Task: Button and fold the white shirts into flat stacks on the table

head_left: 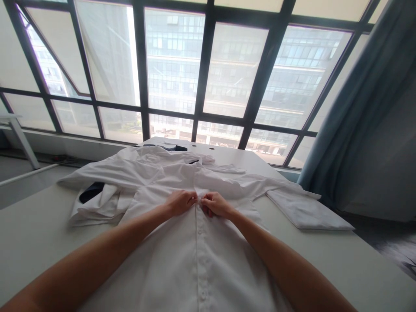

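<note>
The shirt (234, 268) is plain white with white buttons (200, 260), and a dark navy patch (92, 192) shows beside it. The folded cloth (308, 212) is white too, the table (35, 234) pale cream, the curtain (338, 125) dull blue, the window frames (208, 73) black.

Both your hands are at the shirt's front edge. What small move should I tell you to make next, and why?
Probably push the button there through its buttonhole. Your left hand and right hand meet at the placket of the white shirt, and the buttons below look fastened. A dark gap still shows higher up, near the collar.
</note>
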`<action>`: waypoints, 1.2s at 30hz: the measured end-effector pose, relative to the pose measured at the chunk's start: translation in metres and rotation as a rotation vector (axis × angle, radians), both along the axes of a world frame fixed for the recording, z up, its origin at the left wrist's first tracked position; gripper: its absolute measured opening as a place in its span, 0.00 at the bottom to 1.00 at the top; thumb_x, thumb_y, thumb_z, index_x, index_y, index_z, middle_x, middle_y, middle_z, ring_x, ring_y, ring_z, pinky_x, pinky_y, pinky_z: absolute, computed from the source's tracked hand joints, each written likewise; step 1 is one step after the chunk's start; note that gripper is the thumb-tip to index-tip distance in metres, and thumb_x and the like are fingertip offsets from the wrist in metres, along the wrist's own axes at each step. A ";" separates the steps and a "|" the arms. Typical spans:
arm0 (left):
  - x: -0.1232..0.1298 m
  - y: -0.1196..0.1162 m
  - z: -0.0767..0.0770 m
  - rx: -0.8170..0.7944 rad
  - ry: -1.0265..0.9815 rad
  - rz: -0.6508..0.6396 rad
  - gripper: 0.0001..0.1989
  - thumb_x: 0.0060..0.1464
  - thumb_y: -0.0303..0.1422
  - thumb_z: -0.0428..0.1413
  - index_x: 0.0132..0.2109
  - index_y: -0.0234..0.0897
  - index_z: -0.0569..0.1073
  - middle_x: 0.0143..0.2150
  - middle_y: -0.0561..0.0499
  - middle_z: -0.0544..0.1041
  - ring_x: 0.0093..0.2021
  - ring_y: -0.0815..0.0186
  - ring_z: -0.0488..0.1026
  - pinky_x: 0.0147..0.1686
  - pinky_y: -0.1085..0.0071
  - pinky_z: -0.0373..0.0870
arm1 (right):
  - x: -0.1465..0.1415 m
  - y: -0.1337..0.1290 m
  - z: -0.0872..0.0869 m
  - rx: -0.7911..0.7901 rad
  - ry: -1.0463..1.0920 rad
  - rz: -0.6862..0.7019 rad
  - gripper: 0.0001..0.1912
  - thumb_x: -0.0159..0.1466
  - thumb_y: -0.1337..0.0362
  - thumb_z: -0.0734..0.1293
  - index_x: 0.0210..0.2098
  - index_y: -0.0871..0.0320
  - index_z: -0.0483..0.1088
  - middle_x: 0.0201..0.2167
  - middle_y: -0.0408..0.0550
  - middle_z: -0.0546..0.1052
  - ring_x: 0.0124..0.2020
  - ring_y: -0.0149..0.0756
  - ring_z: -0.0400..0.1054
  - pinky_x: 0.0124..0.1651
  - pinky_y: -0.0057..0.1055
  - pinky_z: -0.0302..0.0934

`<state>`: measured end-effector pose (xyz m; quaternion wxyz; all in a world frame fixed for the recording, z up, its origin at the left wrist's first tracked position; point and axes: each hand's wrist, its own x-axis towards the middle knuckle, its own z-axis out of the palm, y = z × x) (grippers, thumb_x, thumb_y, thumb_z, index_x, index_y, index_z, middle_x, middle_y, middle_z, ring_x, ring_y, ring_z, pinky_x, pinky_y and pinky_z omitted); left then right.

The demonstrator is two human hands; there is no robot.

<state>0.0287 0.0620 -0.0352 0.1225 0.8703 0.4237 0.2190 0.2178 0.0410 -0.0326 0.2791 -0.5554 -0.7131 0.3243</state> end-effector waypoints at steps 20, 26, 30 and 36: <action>-0.062 0.038 0.035 0.021 0.192 0.090 0.19 0.64 0.38 0.45 0.48 0.36 0.78 0.49 0.42 0.78 0.48 0.56 0.74 0.48 0.65 0.68 | 0.096 0.040 0.044 0.352 -0.661 -0.396 0.17 0.67 0.59 0.60 0.33 0.59 0.78 0.38 0.54 0.80 0.39 0.41 0.73 0.37 0.29 0.58; -0.046 0.068 0.029 0.194 0.119 0.191 0.14 0.60 0.35 0.50 0.40 0.35 0.79 0.45 0.41 0.78 0.46 0.55 0.74 0.47 0.64 0.68 | 0.083 0.066 0.039 0.467 -0.597 -0.451 0.10 0.63 0.64 0.63 0.35 0.58 0.77 0.37 0.52 0.80 0.37 0.39 0.73 0.35 0.29 0.57; -0.008 0.065 0.018 -0.021 0.026 0.063 0.10 0.54 0.35 0.55 0.31 0.35 0.78 0.32 0.44 0.78 0.33 0.59 0.73 0.36 0.67 0.66 | 0.024 0.063 0.030 0.414 -0.463 -0.176 0.12 0.59 0.57 0.68 0.25 0.57 0.75 0.23 0.48 0.77 0.24 0.33 0.67 0.27 0.27 0.53; 0.016 0.083 0.009 -0.259 -0.048 0.040 0.07 0.44 0.32 0.60 0.22 0.35 0.76 0.19 0.50 0.71 0.22 0.66 0.66 0.23 0.71 0.59 | -0.014 0.071 0.020 0.108 -0.372 -0.008 0.18 0.54 0.55 0.72 0.14 0.56 0.65 0.12 0.44 0.69 0.14 0.30 0.60 0.18 0.27 0.49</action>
